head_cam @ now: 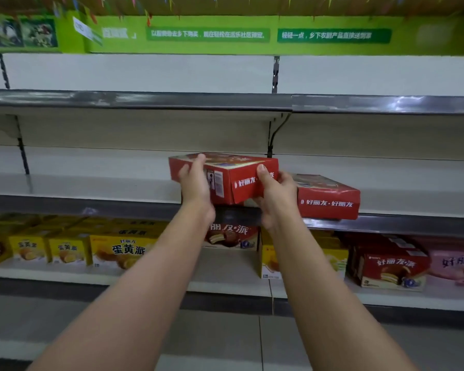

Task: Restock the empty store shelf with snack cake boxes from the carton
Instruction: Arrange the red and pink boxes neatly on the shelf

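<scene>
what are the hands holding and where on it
Both grip one red snack cake box over the shelf: left hand on its left end, right hand on its right end.

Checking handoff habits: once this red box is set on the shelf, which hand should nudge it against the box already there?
Left. The left hand grips the held red cardboard box on its far side from the shelved red box; the right hand sits between them.

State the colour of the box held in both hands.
Red with white lettering: the held box, clearest in the head view.
</scene>
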{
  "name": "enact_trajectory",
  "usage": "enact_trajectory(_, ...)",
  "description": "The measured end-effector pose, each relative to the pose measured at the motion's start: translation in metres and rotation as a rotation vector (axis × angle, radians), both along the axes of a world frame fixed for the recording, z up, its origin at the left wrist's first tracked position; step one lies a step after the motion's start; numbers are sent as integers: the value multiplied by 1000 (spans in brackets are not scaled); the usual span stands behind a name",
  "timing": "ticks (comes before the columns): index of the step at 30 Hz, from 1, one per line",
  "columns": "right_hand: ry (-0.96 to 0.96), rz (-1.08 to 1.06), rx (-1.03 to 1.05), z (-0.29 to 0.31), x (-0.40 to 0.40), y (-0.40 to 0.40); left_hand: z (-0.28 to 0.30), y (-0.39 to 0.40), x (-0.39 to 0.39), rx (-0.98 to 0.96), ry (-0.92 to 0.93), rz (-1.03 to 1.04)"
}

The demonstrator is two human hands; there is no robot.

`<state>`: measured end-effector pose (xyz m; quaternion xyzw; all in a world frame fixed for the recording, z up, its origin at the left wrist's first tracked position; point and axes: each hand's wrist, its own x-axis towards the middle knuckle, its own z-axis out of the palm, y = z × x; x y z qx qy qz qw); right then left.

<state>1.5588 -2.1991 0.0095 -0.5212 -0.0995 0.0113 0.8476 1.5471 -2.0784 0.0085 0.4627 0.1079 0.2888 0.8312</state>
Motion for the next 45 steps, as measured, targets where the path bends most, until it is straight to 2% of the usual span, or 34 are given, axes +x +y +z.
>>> enact_trajectory(3,14,-158,-94,3,18,17,-12,-6,6,277,30,-54)
enact_trajectory(5,-4,-288,-308,0,32,23,-16,-3,13,442,105,28)
enact_trajectory(8,-95,-466,-593,-12,38,23,-12,2,20,542,154,195)
enact_trajectory(11,-290,-697,-517,-41,26,22,-16,-3,20,591,74,403)
enact_trajectory(14,-486,-697,-558,-89,19,30,-49,-10,11,695,-106,595)
enact_trajectory(16,-541,-674,-681,-120,28,35,-88,-10,12,804,-96,579)
enact_trajectory(18,-620,-702,-776,-137,38,37,-124,-3,21,849,-16,544)
enact_trajectory(22,-902,-743,-847,-154,53,39,-169,28,44,895,216,524)
enact_trajectory(25,-1078,-615,-1198,-182,70,40,-197,48,73,1070,332,442)
enact_trajectory(29,-818,-460,-1541,-188,118,58,-216,73,109,1209,579,221)
enact_trajectory(32,-698,-390,-1706,-183,162,84,-227,99,127,1209,647,226)
enact_trajectory(38,-607,-329,-1902,-187,226,122,-237,137,163,1176,552,202)
enact_trajectory(42,-552,-341,-1880,-192,247,130,-237,146,189,1192,530,219)
enact_trajectory(45,-554,-368,-1885,-191,260,137,-233,152,207,1241,412,357)
